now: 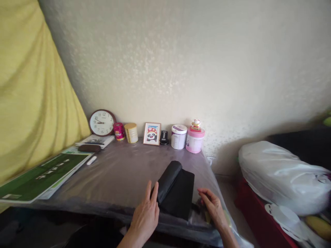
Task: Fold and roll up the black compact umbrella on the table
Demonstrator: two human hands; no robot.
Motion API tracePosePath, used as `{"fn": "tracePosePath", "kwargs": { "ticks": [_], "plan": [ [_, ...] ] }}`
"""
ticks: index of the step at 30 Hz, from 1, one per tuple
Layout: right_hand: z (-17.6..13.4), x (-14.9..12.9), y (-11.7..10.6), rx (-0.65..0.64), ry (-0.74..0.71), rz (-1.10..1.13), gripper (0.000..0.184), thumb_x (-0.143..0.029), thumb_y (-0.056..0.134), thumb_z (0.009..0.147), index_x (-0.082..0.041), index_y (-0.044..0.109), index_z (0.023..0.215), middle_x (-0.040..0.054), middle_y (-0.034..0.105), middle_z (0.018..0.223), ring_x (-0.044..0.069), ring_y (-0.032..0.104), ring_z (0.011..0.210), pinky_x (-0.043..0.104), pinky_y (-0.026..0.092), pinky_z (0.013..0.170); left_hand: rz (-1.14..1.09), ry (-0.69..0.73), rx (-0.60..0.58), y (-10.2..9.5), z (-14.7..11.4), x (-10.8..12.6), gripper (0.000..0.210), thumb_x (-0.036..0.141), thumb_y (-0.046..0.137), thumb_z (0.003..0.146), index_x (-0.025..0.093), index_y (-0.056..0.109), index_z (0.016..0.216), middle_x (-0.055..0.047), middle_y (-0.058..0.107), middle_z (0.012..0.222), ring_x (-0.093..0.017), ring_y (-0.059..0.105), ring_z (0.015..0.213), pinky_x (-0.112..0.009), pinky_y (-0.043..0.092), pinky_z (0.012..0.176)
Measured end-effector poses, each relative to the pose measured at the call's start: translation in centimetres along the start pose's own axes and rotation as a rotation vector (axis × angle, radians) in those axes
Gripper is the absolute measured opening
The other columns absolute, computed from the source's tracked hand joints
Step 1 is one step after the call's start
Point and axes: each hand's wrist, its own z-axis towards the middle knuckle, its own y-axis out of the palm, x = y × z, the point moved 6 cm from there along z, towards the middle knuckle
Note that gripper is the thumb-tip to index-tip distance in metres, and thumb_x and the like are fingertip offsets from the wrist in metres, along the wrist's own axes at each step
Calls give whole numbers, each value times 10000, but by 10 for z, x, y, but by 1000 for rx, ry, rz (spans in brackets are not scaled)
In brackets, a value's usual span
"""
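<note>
Black half-rolled sheet [177, 191], against left grip [146, 212]

The roll [177, 191] is black, the curtain [33, 93] plain yellow.

Left hand [145, 213]: back uppermost, two fingers [155, 193] extended and parted. Right hand [213, 206]: fingers bent, fingertips directed inward. Both wrists [224, 228] bare.

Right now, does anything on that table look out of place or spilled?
Nothing looks spilled. Mildly odd: the cat figurine perches atop the pink tub instead of the table. The black roll, partly open by the left hand, seems in use.
</note>
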Motion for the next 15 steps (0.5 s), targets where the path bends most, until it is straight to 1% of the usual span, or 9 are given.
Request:
{"fn": "tracePosePath", "kwargs": {
  "ticks": [2, 4, 6, 8, 9, 11, 12, 13, 15],
  "plan": [
    [2, 5, 0, 0, -26, -4, 356, -483, 677, 590, -179, 679, 776, -27, 576, 595, 106, 482, 487, 222, 405, 485, 63, 38, -43, 6, 2, 2, 749, 61, 356, 779, 249, 15, 1419, -119, -65, 1509, -220, 523, 1127, -272, 451, 830],
    [5, 10, 0, 0, -53, -6, 358, -487, 654, 613, -174, 674, 785, -22, 582, 600, 106, 479, 478, 224, 406, 480, 21, 49, -85, 10, 6, 1, 840, -2, 382, 703, 255, 25, 1418, -112, -27, 1513, -226, 484, 1171, -269, 426, 867],
    [7, 15, 0, -3, -83, -8, 359, -491, 631, 639, -173, 668, 802, -22, 578, 593, 109, 479, 474, 224, 402, 473, -131, 36, -106, 7, 11, -2, 862, -16, 388, 662, 251, 72, 1419, -118, 114, 1500, -229, 490, 1161, -290, 406, 897],
    [10, 20, 0, -2, -115, -15, 366, -498, 608, 664, -171, 665, 819, -21, 575, 582, 117, 488, 479, 228, 405, 477, -257, 37, -99, -2, 15, -4, 832, 21, 412, 655, 216, 129, 1413, -130, 292, 1432, -221, 524, 1112, -296, 410, 892],
    [11, 21, -1, 2, -130, -21, 374, -503, 597, 672, -169, 665, 826, -18, 577, 580, 122, 493, 481, 232, 408, 480, -304, 34, -104, -7, 15, -4, 804, 56, 421, 666, 204, 145, 1407, -130, 402, 1356, -205, 566, 1038, -286, 440, 842],
    [12, 22, -3, 18, -163, -33, 387, -508, 580, 681, -165, 669, 835, -7, 594, 591, 134, 510, 492, 243, 425, 495, -471, -8, -160, -15, 11, -3, 730, 146, 418, 707, 197, 161, 1388, -89, 598, 1070, -164, 624, 774, -262, 485, 645],
    [12, 21, -4, 29, -180, -36, 388, -508, 573, 684, -164, 673, 832, 0, 606, 602, 141, 522, 502, 248, 435, 505, -590, -34, -201, -17, 9, -1, 672, 199, 409, 733, 199, 191, 1368, -44, 625, 900, -144, 604, 642, -244, 469, 548],
    [11, 20, -6, 40, -199, -37, 386, -504, 566, 687, -163, 677, 828, 9, 619, 613, 150, 538, 518, 254, 446, 516, -706, -54, -236, -19, 6, 1, 596, 255, 399, 759, 198, 245, 1332, -3, 604, 765, -130, 569, 556, -228, 443, 486],
    [7, 13, -8, 68, -249, -38, 374, -493, 557, 692, -164, 688, 816, 27, 644, 631, 173, 572, 562, 264, 468, 541, -846, -61, -274, -23, 0, 9, 456, 356, 400, 784, 170, 390, 1200, 32, 539, 631, -120, 522, 491, -220, 419, 450]
  ]
}}
